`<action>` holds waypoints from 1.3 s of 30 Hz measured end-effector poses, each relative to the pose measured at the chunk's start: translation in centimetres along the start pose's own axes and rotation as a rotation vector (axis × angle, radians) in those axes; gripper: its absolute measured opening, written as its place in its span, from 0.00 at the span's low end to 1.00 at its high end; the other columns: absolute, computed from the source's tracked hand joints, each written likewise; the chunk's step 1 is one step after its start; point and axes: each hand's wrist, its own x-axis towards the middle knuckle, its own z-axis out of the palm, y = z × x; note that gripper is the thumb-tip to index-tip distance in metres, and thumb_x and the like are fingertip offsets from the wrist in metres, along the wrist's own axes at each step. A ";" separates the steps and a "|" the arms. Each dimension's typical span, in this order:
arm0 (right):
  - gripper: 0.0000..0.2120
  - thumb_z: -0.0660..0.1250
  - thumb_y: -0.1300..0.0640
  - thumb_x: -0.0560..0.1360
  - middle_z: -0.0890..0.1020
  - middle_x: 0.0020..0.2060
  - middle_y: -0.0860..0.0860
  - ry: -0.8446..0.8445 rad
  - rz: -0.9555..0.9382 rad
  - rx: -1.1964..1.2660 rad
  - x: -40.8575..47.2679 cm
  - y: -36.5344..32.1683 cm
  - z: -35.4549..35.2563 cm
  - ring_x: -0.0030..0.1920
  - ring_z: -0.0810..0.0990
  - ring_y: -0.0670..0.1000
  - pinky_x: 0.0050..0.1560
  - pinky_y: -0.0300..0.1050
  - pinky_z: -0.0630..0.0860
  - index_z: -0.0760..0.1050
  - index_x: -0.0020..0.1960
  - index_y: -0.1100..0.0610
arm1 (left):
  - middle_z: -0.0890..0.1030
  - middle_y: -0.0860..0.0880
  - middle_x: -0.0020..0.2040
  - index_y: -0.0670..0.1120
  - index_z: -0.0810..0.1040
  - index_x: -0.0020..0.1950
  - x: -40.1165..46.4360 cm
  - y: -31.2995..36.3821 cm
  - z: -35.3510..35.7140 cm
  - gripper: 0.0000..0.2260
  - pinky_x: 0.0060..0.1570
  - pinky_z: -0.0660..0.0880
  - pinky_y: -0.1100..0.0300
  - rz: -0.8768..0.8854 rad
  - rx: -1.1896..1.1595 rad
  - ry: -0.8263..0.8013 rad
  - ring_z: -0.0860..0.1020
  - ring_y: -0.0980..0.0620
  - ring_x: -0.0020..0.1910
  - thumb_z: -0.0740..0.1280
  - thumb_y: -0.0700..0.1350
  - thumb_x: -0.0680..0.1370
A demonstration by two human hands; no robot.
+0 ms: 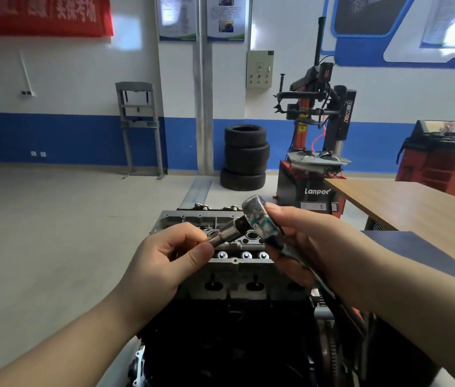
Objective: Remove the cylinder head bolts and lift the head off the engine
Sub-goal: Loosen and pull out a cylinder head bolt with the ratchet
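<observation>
right hand (299,241) grips ratchet (260,219) | left hand (165,258) pinches its socket (227,233) | cylinder head (237,263) sits on engine below, bolts probably still in | rigid, heavy casting; lift by both ends

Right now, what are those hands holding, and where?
A ratchet: right hand grips its handle just below the head; left hand pinches the socket on it.

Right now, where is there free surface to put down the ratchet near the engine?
The wooden table to the right shows a bare top from its near corner back. The dark surface behind the right hand also looks bare. The cylinder head top is crowded with valve parts, and both hands hold the ratchet over it.
</observation>
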 end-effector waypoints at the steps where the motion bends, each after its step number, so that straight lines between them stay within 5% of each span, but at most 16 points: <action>1: 0.39 0.75 0.29 0.62 0.73 0.33 0.58 0.018 0.011 -0.017 0.0 -0.1 0.1 0.27 0.70 0.53 0.26 0.42 0.67 0.81 0.51 0.65 | 0.77 0.48 0.37 0.49 0.85 0.45 0.0 0.1 -0.2 0.15 0.38 0.70 0.62 0.001 0.007 0.001 0.74 0.48 0.37 0.72 0.61 0.74; 4: 0.45 0.76 0.25 0.59 0.75 0.36 0.59 0.074 0.007 -0.125 -0.2 -0.5 0.0 0.30 0.71 0.54 0.28 0.43 0.68 0.81 0.49 0.68 | 0.77 0.53 0.34 0.53 0.85 0.43 0.3 0.3 -0.7 0.14 0.36 0.70 0.66 0.007 0.031 -0.041 0.74 0.56 0.34 0.70 0.62 0.75; 8: 0.36 0.74 0.23 0.59 0.77 0.30 0.57 0.098 -0.060 -0.237 -0.2 -1.7 0.7 0.25 0.72 0.52 0.25 0.40 0.68 0.83 0.37 0.58 | 0.74 0.54 0.31 0.50 0.84 0.43 0.7 0.5 -0.6 0.15 0.31 0.67 0.68 0.018 -0.047 -0.097 0.70 0.58 0.30 0.69 0.61 0.77; 14: 0.30 0.57 0.31 0.81 0.82 0.29 0.49 0.435 -0.185 -0.468 3.3 -5.7 1.9 0.20 0.72 0.44 0.21 0.35 0.67 0.83 0.45 0.56 | 0.75 0.54 0.29 0.58 0.84 0.47 4.2 1.2 0.5 0.15 0.33 0.69 0.56 -0.013 0.239 0.206 0.72 0.58 0.29 0.66 0.67 0.78; 19: 0.21 0.72 0.36 0.73 0.79 0.30 0.47 0.623 -0.414 -0.728 8.1 -9.8 0.6 0.27 0.73 0.45 0.28 0.41 0.70 0.79 0.44 0.56 | 0.83 0.57 0.34 0.59 0.86 0.49 9.1 3.4 -0.3 0.15 0.36 0.74 0.57 -0.035 0.254 0.122 0.80 0.59 0.32 0.66 0.67 0.80; 23: 0.13 0.68 0.41 0.71 0.82 0.29 0.45 0.699 -0.394 -1.022 10.9 -11.2 -0.3 0.30 0.81 0.49 0.33 0.43 0.74 0.77 0.39 0.51 | 0.87 0.60 0.55 0.62 0.83 0.66 11.4 1.3 -4.1 0.18 0.53 0.77 0.56 -0.213 0.447 -0.075 0.83 0.64 0.51 0.64 0.67 0.81; 26: 0.14 0.66 0.40 0.72 0.81 0.31 0.48 0.800 -0.477 -1.240 12.4 -11.1 -0.4 0.33 0.80 0.51 0.33 0.43 0.70 0.74 0.39 0.51 | 0.77 0.54 0.72 0.59 0.72 0.78 11.2 -2.5 -6.7 0.24 0.58 0.76 0.55 -0.318 0.707 -0.099 0.78 0.54 0.65 0.65 0.63 0.83; 29: 0.14 0.65 0.42 0.73 0.79 0.31 0.47 0.803 -0.538 -1.282 13.8 -11.2 -0.4 0.34 0.78 0.51 0.33 0.42 0.67 0.73 0.39 0.52 | 0.70 0.48 0.79 0.54 0.67 0.82 10.4 -6.6 -7.8 0.29 0.75 0.69 0.45 -0.457 0.805 -0.115 0.69 0.45 0.77 0.66 0.62 0.82; 31: 0.13 0.65 0.42 0.73 0.79 0.31 0.47 0.806 -0.564 -1.282 15.0 -11.1 -0.3 0.34 0.78 0.50 0.32 0.42 0.66 0.73 0.39 0.51 | 0.68 0.47 0.81 0.54 0.66 0.82 9.5 -9.0 -7.6 0.30 0.77 0.66 0.46 -0.532 0.766 -0.144 0.67 0.44 0.79 0.66 0.63 0.82; 39: 0.14 0.65 0.40 0.72 0.72 0.27 0.45 0.821 -0.671 -1.473 19.3 -10.0 0.1 0.28 0.68 0.44 0.29 0.40 0.59 0.69 0.36 0.49 | 0.71 0.54 0.67 0.63 0.74 0.68 8.4 -11.5 -7.1 0.24 0.50 0.72 0.57 -0.573 0.652 -0.155 0.75 0.59 0.55 0.57 0.73 0.78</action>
